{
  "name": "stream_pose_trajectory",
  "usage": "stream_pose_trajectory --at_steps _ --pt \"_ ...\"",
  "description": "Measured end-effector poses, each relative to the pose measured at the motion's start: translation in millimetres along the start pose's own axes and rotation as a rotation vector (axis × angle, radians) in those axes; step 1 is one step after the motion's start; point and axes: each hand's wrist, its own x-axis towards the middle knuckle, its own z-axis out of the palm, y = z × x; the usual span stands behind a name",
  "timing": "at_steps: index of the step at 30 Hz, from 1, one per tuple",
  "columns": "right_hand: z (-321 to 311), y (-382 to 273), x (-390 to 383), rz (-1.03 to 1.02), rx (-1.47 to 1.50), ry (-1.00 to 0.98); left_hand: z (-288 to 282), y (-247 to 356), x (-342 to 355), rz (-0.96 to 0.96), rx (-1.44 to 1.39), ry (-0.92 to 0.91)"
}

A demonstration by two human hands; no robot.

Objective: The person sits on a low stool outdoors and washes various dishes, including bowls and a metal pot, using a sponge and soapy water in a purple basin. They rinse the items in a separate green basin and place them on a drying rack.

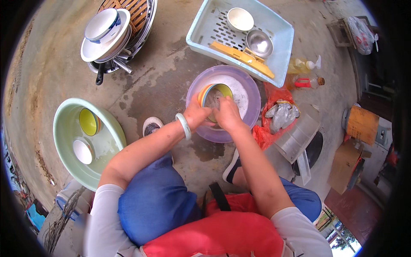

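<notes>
right fingers [224, 105] partly out of sight inside the striped bowl [225, 89]

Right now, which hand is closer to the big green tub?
The left hand. It's to the right of the green tub, at the near side of the striped bowl. The right hand is farther right, at the bowl too.

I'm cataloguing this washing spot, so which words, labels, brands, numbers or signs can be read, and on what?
No text here is clear enough to read.
White plastic bag: red marks, too small and blurred to read.
Orange-brown box: faint dark marks, too blurred to read.
Striped bowl and purple basin: no lettering visible.
</notes>
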Motion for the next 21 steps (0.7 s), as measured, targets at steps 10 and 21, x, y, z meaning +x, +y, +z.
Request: stream_pose_trajectory --at_steps 10,21 --pt "16 -1 27 -0.233 0.664 -0.028 -14 13 -1 -0.106 -0.099 -0.151" --pt "-38 11 39 -0.985 -0.680 -0.074 -14 10 -1 -0.288 -0.109 -0.207"
